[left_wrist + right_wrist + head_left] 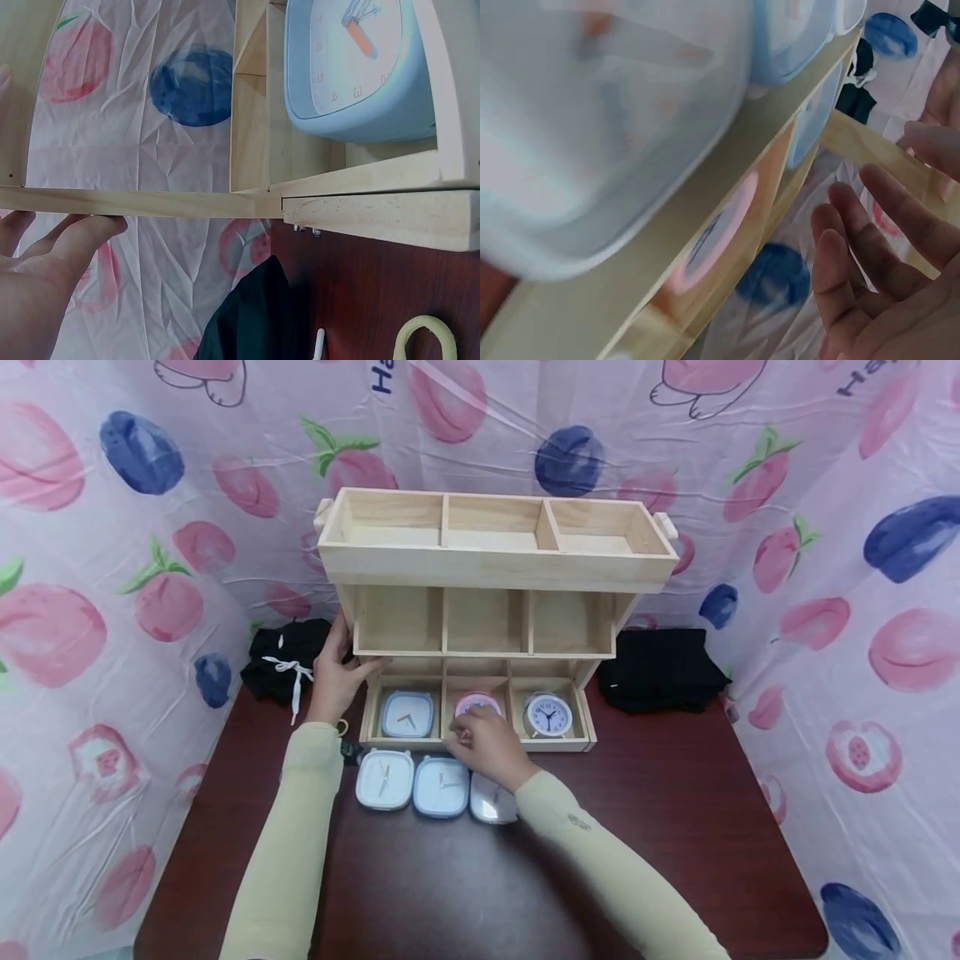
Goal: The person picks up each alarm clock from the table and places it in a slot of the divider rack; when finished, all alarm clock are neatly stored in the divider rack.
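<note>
My left hand (337,681) grips the left side of a three-tier wooden organizer (495,568). Its fingers press the outside of the side bar (150,202), with the thumb under the middle tier. Over the bottom tier hovers my right hand (491,745), fingers loosely bent and holding nothing, just in front of a round pink clock (477,700) in the middle compartment. A square blue clock (407,714) sits in the left compartment, a round white clock (549,716) in the right one. The right hand partly covers the pink clock.
Before the organizer, a square white clock (385,780), a light blue clock (441,787) and a grey-white clock (492,802) lie in a row on the dark table (420,893). Black cloth bundles (288,656) flank the organizer. Fruit-print curtain (817,610) encloses the table.
</note>
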Demonstrator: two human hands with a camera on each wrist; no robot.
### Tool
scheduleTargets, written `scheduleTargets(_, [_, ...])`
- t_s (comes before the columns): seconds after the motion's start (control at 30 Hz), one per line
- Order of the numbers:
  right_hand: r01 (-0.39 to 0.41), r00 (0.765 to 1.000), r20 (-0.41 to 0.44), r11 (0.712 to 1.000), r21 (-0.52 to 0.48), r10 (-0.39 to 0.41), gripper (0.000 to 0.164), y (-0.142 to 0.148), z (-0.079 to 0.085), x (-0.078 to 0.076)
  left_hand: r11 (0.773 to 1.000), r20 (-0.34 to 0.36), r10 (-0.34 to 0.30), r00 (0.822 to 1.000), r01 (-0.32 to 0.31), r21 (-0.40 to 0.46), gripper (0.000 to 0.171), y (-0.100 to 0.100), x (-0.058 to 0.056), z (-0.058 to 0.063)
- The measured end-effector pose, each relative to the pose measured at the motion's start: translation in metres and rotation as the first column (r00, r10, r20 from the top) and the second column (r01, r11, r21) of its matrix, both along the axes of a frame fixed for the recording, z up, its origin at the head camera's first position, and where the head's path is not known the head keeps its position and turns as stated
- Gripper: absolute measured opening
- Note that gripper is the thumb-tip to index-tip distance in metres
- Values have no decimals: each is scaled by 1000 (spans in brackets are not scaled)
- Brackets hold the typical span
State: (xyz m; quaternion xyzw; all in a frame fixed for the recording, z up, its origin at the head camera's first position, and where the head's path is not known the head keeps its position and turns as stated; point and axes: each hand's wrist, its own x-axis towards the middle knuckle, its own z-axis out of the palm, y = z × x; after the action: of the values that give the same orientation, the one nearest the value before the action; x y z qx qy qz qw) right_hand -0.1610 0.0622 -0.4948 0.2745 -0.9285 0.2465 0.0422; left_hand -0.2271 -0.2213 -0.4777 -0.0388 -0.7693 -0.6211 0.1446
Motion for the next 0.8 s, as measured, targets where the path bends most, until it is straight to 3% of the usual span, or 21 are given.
scheduleTargets(0.2, [57, 998, -1, 998, -19, -57, 32, 46, -8, 28, 1000, -7, -7, 1000, 7, 7, 108, 0, 0, -1])
scheduleTargets(0.43, [91, 992, 86, 995, 45, -94, 62, 81, -19, 53, 999, 0, -14, 1000, 14, 29, 111, 1, -2, -1])
scheduleTargets(0.6, [101, 982, 155, 993, 53, -108, 83, 94, -30, 64, 1000, -5, -12, 1000, 12, 24, 111, 1, -2, -1])
scheduleTargets(0.8, [78, 973, 216, 997, 21, -81, 93, 100, -45, 68, 1000, 7, -7, 1000, 7, 15, 110, 1, -1, -1])
